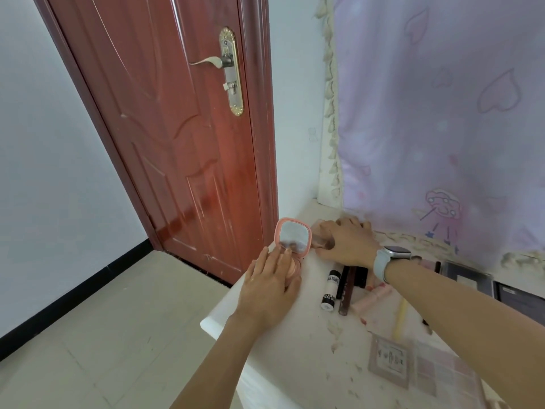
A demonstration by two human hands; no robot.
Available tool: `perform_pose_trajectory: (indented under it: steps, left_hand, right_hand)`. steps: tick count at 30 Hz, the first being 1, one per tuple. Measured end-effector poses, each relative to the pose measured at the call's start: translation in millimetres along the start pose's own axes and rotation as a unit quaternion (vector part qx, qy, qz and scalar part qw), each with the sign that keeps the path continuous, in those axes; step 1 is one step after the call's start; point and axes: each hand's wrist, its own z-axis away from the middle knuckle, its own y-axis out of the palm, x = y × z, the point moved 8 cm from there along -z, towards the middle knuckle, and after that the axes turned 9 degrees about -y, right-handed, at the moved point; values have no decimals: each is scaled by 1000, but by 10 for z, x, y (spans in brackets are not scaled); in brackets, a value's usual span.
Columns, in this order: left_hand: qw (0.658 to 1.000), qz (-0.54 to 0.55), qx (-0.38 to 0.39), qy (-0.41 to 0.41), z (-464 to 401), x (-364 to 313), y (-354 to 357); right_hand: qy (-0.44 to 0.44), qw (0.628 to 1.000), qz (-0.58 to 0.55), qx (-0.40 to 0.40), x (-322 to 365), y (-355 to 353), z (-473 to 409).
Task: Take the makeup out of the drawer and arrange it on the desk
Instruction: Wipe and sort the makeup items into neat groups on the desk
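A pink compact (pixel 292 238) stands open at the far left corner of the white desk (pixel 259 299), its mirror lid tilted up. My left hand (pixel 271 286) rests flat over the compact's base, hiding most of it. Beside the mirror, my right hand (pixel 346 240) is closed on a clear brownish bottle (pixel 320 240). Behind my right wrist lie a white tube with black lettering (pixel 331 289), a dark brown tube (pixel 347 290) and pale pink sticks (pixel 372 297). A pink eyeshadow palette (pixel 442 370) lies open near the front. No drawer is in view.
A red-brown door (pixel 177 128) stands shut to the left of the desk, above a pale tiled floor (pixel 103 335). A lilac curtain (pixel 442 113) with hearts hangs behind the desk. Dark flat cases (pixel 486 283) lie at the right. A yellow stick (pixel 401 320) lies mid-desk.
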Motion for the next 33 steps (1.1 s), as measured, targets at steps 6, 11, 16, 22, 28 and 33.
perform_pose_trajectory:
  steps: [6, 11, 16, 22, 28, 33]
  left_hand:
    - [998, -37, 41, 42, -421, -231, 99]
    - [992, -89, 34, 78, -754, -451, 158]
    - [997, 30, 65, 42, -1047, -599, 152]
    - [995, -57, 74, 37, -1272, -750, 272]
    - [996, -45, 77, 32, -1324, -815, 320]
    - [986, 119, 117, 27, -1323, -781, 221]
  right_hand:
    - [25, 997, -33, -70, -304, -299, 30]
    - [32, 957, -244, -151, -552, -494, 145]
    - [58, 933, -290, -207, -806, -546, 251]
    - [75, 898, -359, -242, -964, -612, 384]
    - [60, 894, -356, -264, -929, -699, 469]
    - [77, 891, -367, -256, -895, -689, 544]
